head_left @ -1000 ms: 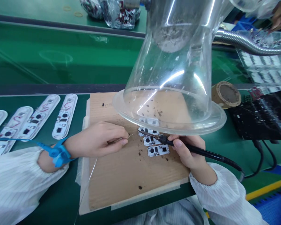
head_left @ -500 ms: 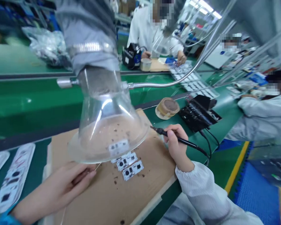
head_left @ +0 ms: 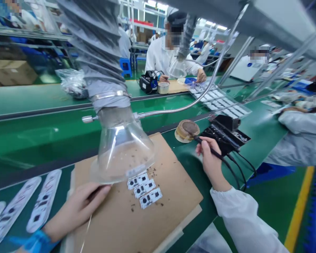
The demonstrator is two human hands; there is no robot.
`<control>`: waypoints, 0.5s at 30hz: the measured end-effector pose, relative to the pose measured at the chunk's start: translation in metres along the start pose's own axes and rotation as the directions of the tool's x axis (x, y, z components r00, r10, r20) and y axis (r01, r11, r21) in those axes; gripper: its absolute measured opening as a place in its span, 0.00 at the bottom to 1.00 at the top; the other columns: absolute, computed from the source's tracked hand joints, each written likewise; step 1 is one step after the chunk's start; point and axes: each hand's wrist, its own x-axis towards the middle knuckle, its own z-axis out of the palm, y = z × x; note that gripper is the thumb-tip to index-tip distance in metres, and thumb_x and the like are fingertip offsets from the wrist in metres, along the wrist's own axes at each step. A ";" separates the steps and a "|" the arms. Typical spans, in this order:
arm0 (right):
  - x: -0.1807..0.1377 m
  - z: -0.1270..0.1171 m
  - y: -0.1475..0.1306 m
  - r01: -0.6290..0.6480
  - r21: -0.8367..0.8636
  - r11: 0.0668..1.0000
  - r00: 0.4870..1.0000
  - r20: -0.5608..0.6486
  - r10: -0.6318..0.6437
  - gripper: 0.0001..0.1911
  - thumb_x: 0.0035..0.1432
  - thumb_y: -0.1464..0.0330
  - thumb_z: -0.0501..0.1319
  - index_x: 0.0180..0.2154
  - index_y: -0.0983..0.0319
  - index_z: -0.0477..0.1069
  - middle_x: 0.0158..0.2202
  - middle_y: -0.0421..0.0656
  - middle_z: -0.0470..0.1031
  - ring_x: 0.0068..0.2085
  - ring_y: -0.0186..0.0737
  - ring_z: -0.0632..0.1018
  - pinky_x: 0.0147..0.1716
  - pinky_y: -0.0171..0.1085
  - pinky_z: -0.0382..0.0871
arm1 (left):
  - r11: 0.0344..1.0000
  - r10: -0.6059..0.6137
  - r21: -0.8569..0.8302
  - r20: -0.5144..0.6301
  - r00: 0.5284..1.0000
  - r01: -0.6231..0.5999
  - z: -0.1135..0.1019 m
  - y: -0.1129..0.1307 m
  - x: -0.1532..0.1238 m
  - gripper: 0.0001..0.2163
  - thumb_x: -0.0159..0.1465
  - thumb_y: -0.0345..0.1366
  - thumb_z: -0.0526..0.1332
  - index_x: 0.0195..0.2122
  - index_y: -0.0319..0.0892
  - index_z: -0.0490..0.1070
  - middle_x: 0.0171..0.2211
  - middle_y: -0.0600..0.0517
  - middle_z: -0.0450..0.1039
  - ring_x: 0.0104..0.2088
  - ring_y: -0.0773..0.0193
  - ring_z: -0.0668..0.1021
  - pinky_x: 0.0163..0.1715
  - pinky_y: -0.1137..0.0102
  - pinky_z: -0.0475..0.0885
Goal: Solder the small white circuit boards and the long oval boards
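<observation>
Your right hand [head_left: 212, 160] is at about 2 o'clock from the boards, its fingers [head_left: 204, 147] pinching one black soldering iron [head_left: 216, 154], with the tip just beside one round tip-cleaner tin [head_left: 186, 130]. Your left hand [head_left: 77, 211] is at about 8 o'clock from the boards, its fingers [head_left: 100, 191] pressed together on one thin solder wire [head_left: 87, 227], which runs down below the hand. A blue wrist strap [head_left: 35, 242] circles your left wrist.

Three small white circuit boards [head_left: 144, 188] lie in a slanted row on one brown cardboard sheet [head_left: 173, 168], flat, touching neither hand. Dark specks of residue [head_left: 152, 172] dot the cardboard around them. One clear glass fume hood [head_left: 123, 151] hangs just above the sheet at 11 o'clock from the boards, on grey ribbed ducting [head_left: 100, 59].

At the left edge, three long white boards [head_left: 44, 200] lie on the green surface [head_left: 184, 165], two of them cut off by the frame. One black stand [head_left: 225, 135] sits just past your right hand at 1 o'clock. Across the line, one co-worker [head_left: 168, 45] works at another bench.
</observation>
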 end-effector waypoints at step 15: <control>-0.029 0.108 -0.046 -0.250 0.065 0.966 0.818 0.549 0.174 0.13 0.67 0.62 0.68 0.31 0.57 0.71 0.21 0.34 0.67 0.23 0.34 0.67 0.23 0.34 0.61 | 0.999 0.040 0.035 -0.091 0.995 -0.037 0.000 0.033 0.028 0.06 0.74 0.28 0.59 0.40 0.43 0.74 0.24 0.60 0.64 0.22 0.70 0.65 0.24 0.73 0.59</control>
